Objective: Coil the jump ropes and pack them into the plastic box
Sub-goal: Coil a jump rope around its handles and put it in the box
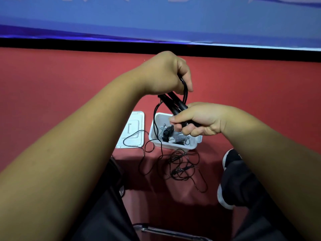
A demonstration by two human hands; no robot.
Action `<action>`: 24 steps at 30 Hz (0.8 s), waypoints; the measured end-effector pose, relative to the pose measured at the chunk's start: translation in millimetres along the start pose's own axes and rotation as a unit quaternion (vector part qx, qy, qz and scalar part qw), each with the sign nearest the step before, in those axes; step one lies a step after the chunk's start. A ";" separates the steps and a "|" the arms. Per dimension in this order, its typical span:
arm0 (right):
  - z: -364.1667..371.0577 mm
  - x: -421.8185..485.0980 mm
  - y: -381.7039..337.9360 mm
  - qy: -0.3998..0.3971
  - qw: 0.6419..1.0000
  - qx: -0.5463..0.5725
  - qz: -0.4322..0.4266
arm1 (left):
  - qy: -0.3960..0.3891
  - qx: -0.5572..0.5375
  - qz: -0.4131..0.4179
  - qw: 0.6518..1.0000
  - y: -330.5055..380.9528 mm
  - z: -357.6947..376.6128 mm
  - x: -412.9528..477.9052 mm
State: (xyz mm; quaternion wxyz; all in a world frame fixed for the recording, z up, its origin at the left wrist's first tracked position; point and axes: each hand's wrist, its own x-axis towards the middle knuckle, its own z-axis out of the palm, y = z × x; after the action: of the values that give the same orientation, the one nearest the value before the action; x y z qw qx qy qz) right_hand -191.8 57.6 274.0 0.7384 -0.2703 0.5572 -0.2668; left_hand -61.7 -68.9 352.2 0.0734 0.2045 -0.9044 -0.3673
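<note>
My right hand grips the two black handles of a jump rope, held above the white plastic box. My left hand is higher up and pinches a loop of the black rope cord. The cord hangs down past the box's left side to a loose tangle on the red floor. Inside the box lie grey coiled items and something black.
The box's white lid lies flat on the floor just left of the box, with a strand of cord across it. My black shoe and dark trousers are at right. A chair's metal edge shows at the bottom. A blue banner lines the far wall.
</note>
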 end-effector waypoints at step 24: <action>-20.9 -20.5 -30.7 0.099 0.936 0.280 -0.187 | -0.073 -0.211 -0.072 0.972 -22.8 -4.7 -4.6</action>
State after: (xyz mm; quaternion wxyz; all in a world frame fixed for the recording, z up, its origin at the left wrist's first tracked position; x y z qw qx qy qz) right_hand -219.7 47.8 304.5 0.6624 -0.1241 0.4696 -0.5704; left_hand -49.0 -84.7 339.8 0.0222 0.2215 -0.7925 -0.5678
